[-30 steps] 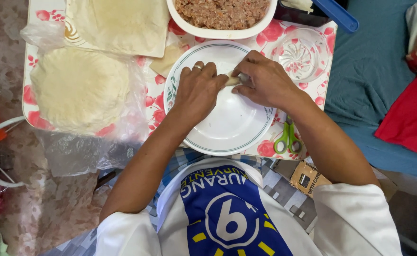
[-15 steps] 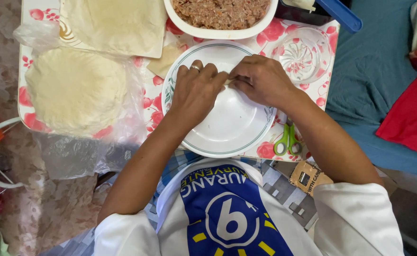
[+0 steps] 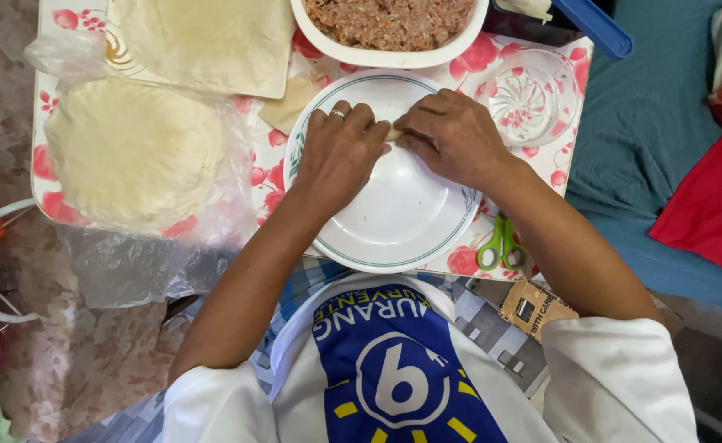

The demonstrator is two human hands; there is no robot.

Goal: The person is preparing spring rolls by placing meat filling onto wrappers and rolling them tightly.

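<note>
Both hands meet over the far half of a white plate (image 3: pixel 402 217) with a green rim line. My left hand (image 3: pixel 338 156), a ring on one finger, and my right hand (image 3: pixel 451 135) pinch a small pale wrapper roll (image 3: pixel 394 134) between their fingertips; most of the roll is hidden under the fingers. A white bowl of minced brown filling (image 3: pixel 390 25) stands just beyond the plate. A stack of round pale wrappers (image 3: pixel 131 152) lies in a clear plastic bag at the left, and square wrapper sheets (image 3: pixel 209 41) lie at the far left.
A small floral tray table (image 3: pixel 267 176) bears everything. A clear glass dish (image 3: pixel 529 98) sits at the right, green-handled scissors (image 3: pixel 499 246) at the near right edge. A teal cushion (image 3: pixel 648 123) and red cloth (image 3: pixel 710 205) lie to the right.
Both hands have stayed together over the plate's far half, fingers shifting slightly on the roll. Nothing else has moved.
</note>
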